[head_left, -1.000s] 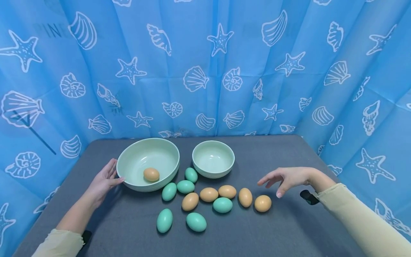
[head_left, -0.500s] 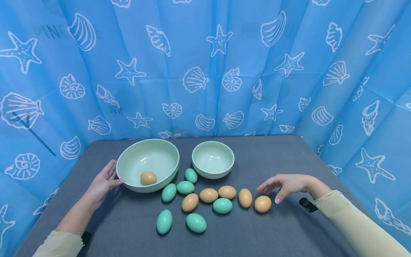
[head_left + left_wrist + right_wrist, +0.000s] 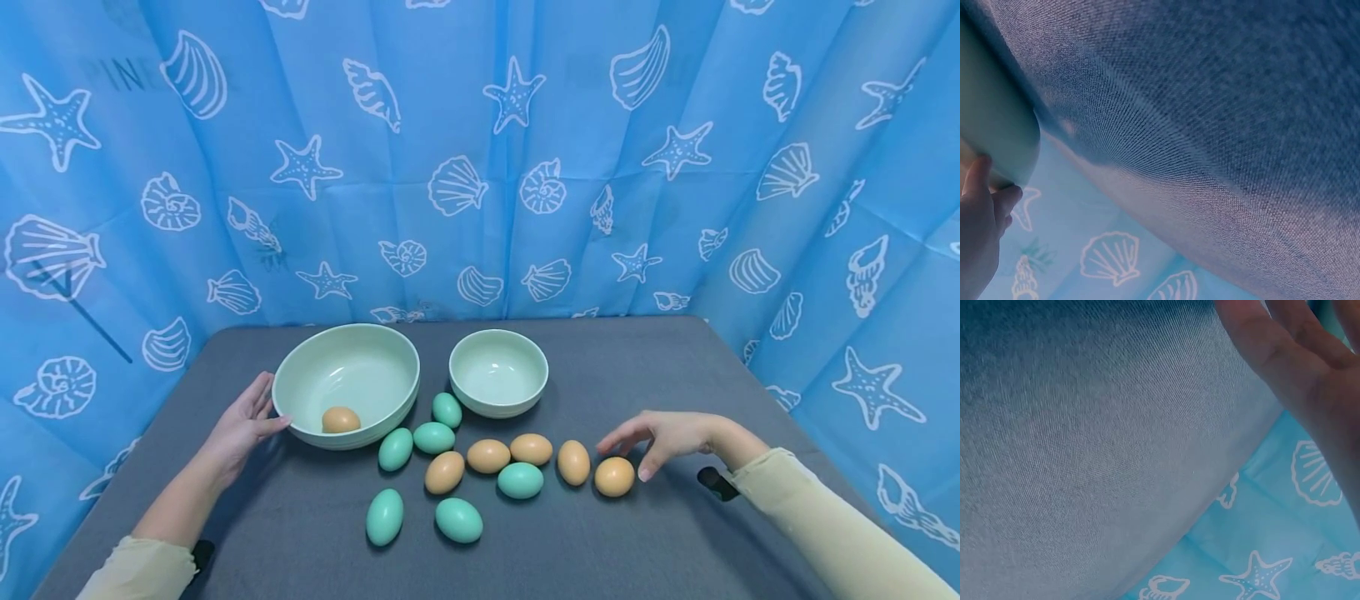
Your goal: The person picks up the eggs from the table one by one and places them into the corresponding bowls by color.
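Note:
My left hand (image 3: 240, 425) rests against the left side of a large pale green bowl (image 3: 382, 358), its thumb at the rim and fingers along the outer wall. In the left wrist view its fingertips touch that bowl (image 3: 1004, 119). One brown egg (image 3: 341, 419) lies inside, near the front wall. My right hand (image 3: 671, 442), holding nothing, hovers palm down just behind and right of the rightmost brown egg (image 3: 614, 477), thumb and fingers apart. Left of it lies another brown egg (image 3: 573, 462). The right wrist view shows the right hand's spread fingers (image 3: 1272, 350) above the cloth.
A smaller pale green bowl (image 3: 498, 367) stands right of the large one. Several green eggs (image 3: 459, 520) and brown eggs (image 3: 444, 472) lie loose in front of the bowls. The table has a grey cloth (image 3: 600, 550). A blue shell-print curtain (image 3: 495, 233) hangs behind.
My right hand has come down and slightly left toward the rightmost brown egg. Inside the large bowl, the egg has rolled left and forward. The left hand has stayed put.

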`<state>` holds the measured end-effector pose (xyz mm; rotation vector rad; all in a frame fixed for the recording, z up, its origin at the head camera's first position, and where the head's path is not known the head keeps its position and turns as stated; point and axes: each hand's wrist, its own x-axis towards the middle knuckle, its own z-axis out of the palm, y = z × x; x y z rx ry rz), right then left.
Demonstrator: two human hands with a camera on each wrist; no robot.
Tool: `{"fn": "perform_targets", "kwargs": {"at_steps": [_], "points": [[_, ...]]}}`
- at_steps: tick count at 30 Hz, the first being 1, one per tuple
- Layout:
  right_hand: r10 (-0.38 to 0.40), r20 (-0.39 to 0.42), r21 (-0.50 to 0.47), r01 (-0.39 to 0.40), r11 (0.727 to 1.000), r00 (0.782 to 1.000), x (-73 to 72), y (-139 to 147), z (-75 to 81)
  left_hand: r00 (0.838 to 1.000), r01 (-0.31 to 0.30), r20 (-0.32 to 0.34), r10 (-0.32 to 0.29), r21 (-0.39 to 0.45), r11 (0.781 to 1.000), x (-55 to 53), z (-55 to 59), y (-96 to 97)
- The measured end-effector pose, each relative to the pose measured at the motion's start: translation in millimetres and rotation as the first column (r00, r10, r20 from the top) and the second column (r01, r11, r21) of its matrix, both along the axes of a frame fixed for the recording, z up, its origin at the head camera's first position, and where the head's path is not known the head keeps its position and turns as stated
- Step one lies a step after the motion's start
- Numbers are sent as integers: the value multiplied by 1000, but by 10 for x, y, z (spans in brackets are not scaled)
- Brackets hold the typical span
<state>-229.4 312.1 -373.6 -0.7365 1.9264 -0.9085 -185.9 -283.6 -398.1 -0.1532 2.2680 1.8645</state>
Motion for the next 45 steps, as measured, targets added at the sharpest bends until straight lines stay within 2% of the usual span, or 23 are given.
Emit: {"fn": "perform_targets", "kwargs": {"at_steps": [3, 4, 6, 10, 11, 13, 26, 33, 45], "points": [[31, -17, -12, -31, 999, 999, -14, 11, -27, 1000, -3, -7, 3, -1, 1000, 3, 1, 4], [71, -39, -26, -72, 997, 997, -42, 32, -62, 1000, -5, -6, 5, -1, 1000, 2, 3, 4], [76, -50, -28, -78, 997, 996, -37, 33, -74, 1000, -8, -3, 8, -2, 1000, -1, 8, 5], [39, -65, -11, -40, 999, 997, 20, -13, -78, 1000, -11, 5, 11, -5, 1000, -13, 17, 7], [-7, -56, 8, 7, 1000, 998, 63, -46, -50, 1000, -11, 8, 11, -6, 1000, -16, 19, 9], [-27, -65, 18, 28, 999, 998, 91, -65, -54, 1000, -10, 10, 10, -7, 1000, -22, 19, 9], [-25, -98, 5, 25, 1000, 995, 112, -103, -101, 1000, -6, 1, 6, 1, 1000, -23, 11, 1], [-48, -98, -32, 45, 998, 994, 107, -113, -139, 999, -30, 11, 30, -7, 1000, -23, 2, 16], [-83, -119, 15, 86, 996, 989, 76, -98, -99, 999, -28, 21, 28, 3, 1000, -11, 18, 17]]}}
